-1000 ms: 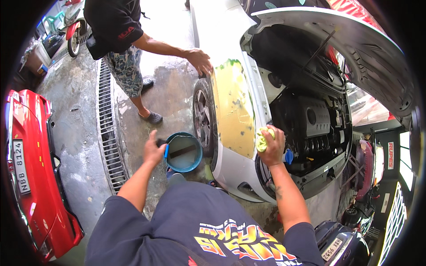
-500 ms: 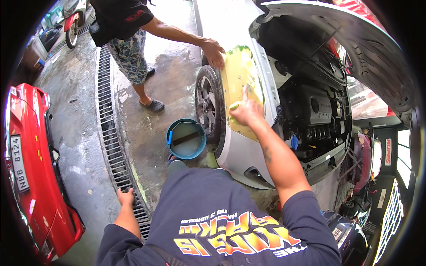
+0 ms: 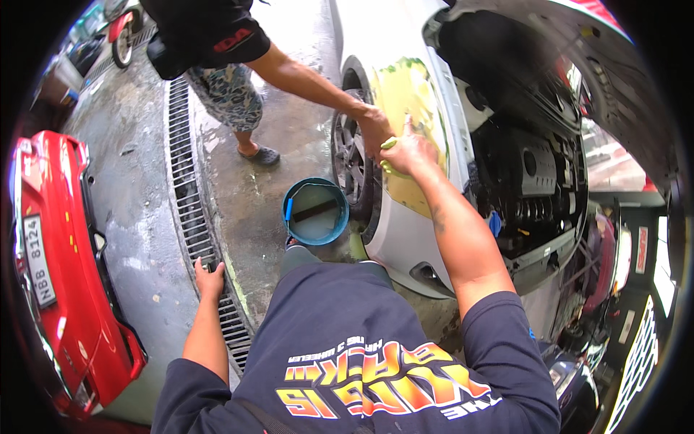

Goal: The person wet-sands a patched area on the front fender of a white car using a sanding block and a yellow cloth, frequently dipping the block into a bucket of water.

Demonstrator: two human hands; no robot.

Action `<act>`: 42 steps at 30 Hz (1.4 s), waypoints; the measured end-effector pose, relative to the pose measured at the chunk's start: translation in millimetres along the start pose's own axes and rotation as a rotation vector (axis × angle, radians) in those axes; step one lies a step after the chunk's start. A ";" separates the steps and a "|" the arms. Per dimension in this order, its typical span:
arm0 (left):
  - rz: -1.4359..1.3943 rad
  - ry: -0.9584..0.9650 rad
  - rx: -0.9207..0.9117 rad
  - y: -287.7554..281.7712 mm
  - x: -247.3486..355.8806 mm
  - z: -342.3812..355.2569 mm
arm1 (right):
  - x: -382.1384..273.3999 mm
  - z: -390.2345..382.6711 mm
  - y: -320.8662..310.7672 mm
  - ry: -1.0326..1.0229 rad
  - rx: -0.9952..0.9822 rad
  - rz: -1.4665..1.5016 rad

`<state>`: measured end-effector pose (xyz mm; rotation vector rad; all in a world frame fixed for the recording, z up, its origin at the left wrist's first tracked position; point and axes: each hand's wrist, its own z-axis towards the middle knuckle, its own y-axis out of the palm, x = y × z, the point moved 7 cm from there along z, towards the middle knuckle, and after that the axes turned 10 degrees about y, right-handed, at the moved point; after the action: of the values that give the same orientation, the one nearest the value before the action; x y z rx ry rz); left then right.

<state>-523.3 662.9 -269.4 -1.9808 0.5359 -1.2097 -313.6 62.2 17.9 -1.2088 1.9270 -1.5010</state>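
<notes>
My right hand (image 3: 412,154) is at the yellowish front fender (image 3: 426,108) of a silver car, index finger stretched out along the panel. The other fingers are curled round a small yellow-green pad (image 3: 389,143), whose exact kind I cannot make out. Right beside it, a co-worker's hand (image 3: 376,130) reaches to the fender's edge above the wheel; whether the two hands touch is unclear. My left hand (image 3: 209,279) hangs over the floor grate at my left, fingers apart, holding nothing.
A blue bucket (image 3: 318,241) of cloudy water, with a dark bar in it, stands beside the front wheel (image 3: 348,155). The car's hood (image 3: 578,43) is raised over the engine (image 3: 531,166). A long drain grate (image 3: 189,181) crosses the floor; a red car bumper (image 3: 69,289) lies left.
The co-worker's hand has moved down along the fender edge, close to my right hand. My right hand stays at the panel with the pad; my left has risen slightly in the picture.
</notes>
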 end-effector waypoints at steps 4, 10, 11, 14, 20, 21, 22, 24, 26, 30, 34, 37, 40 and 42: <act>-0.061 -0.062 -0.003 -2.6 -45.5 -3.7 | 33.5 -65.7 35.3 -0.048 -0.014 0.147; 0.103 -0.049 -0.132 -4.6 -33.8 -4.1 | 102.9 -107.4 51.0 0.063 0.079 0.207; 0.112 -0.030 -0.129 -7.6 -25.3 3.3 | 108.1 -104.9 44.0 0.091 0.098 0.217; 0.153 0.038 -0.100 -14.3 2.5 34.5 | 106.7 -96.7 48.2 0.130 0.054 0.179; 0.044 0.141 -0.067 -15.4 60.3 69.2 | 90.7 -110.7 91.8 0.091 -0.068 0.070; 0.030 0.129 -0.085 -16.5 61.2 65.0 | 88.3 -114.0 91.7 0.067 -0.068 0.082; 0.024 0.213 -0.045 -9.7 55.5 68.8 | 86.5 -118.0 89.9 0.042 -0.067 0.093; 0.065 0.173 -0.086 -8.3 44.7 57.2 | 73.6 -130.1 98.5 -0.042 -0.100 0.048; 0.134 0.189 -0.101 -6.1 43.0 30.3 | 68.4 -141.0 122.6 -0.125 -0.112 -0.046; 0.132 0.072 -0.092 -11.4 -4.8 -13.4 | 66.7 -138.0 147.1 -0.142 -0.117 -0.070; 0.115 -0.100 -0.064 -28.2 -71.7 -65.8 | 61.7 -143.6 142.8 -0.182 -0.100 -0.059; 0.099 -0.180 -0.071 -28.9 -81.6 -107.8 | 88.5 -154.2 163.3 -0.256 -0.016 -0.043; 0.107 -0.222 -0.055 -34.7 -139.9 -146.0 | 115.0 -181.8 210.3 -0.283 0.017 0.024; 0.088 -0.228 -0.144 -26.3 -154.8 -175.5 | 150.2 -202.8 257.0 -0.254 -0.064 -0.014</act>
<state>-751.4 717.9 -288.7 -2.1576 0.6005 -0.8984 -644.2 64.4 -124.8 -1.3711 1.8112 -1.2333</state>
